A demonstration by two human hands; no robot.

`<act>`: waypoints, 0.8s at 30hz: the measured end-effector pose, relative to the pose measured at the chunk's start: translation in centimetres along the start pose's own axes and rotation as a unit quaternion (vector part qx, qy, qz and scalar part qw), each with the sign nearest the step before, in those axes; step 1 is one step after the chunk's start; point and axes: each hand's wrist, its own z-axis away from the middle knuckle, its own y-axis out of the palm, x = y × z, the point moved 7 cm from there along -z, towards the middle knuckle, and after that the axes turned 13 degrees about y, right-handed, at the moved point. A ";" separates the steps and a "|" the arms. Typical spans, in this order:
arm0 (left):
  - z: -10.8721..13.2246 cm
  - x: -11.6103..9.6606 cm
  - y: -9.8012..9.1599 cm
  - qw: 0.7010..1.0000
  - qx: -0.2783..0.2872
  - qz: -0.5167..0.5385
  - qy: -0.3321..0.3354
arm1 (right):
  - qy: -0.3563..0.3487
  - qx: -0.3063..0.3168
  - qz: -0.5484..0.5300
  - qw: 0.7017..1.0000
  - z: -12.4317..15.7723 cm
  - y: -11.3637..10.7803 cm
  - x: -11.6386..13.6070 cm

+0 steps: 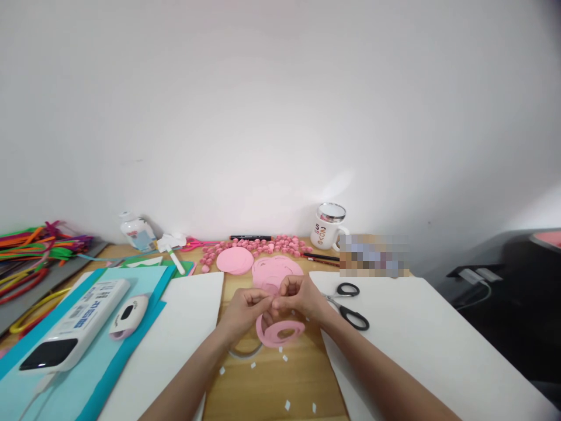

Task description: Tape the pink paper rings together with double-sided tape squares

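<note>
My left hand (pixel 246 309) and my right hand (pixel 302 297) meet over the middle of the table, fingertips pinched close together. Between them they hold the upper end of a pink paper spiral (pixel 266 339), whose coils hang below the fingers. The small part inside the pinch is mostly hidden. Just behind the hands lie more pink cut paper spirals (pixel 276 268), with a stack of pink paper circles (pixel 235 260) to their left. To the right of my right hand, black-handled scissors (pixel 356 320) rest on white paper, their blades partly hidden by that hand.
Many small pink rolled pieces (pixel 284 242) lie along the wall near a white mug (pixel 328 228). Small white squares (pixel 287 404) dot the wooden table (pixel 258 389). White sheets (pixel 403 333) flank it. A white power bank (pixel 74 324) and colourful pipe cleaners (pixel 35 251) are left.
</note>
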 end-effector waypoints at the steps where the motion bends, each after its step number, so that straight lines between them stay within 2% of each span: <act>1: 0.0 0.0 0.0 1.000 0.001 0.000 0.005 | -0.001 0.005 0.002 1.000 0.0 0.0 -0.1; 12: 0.1 -0.4 0.2 1.000 0.022 0.012 0.015 | -0.017 0.046 -0.005 0.999 0.3 1.1 0.5; 18: 0.6 0.0 1.4 0.994 0.061 0.091 -0.029 | -0.052 0.051 -0.009 0.997 0.5 1.5 0.7; 24: 1.0 -0.3 1.9 0.991 0.091 0.084 -0.044 | -0.048 0.102 -0.029 0.993 1.0 2.4 0.5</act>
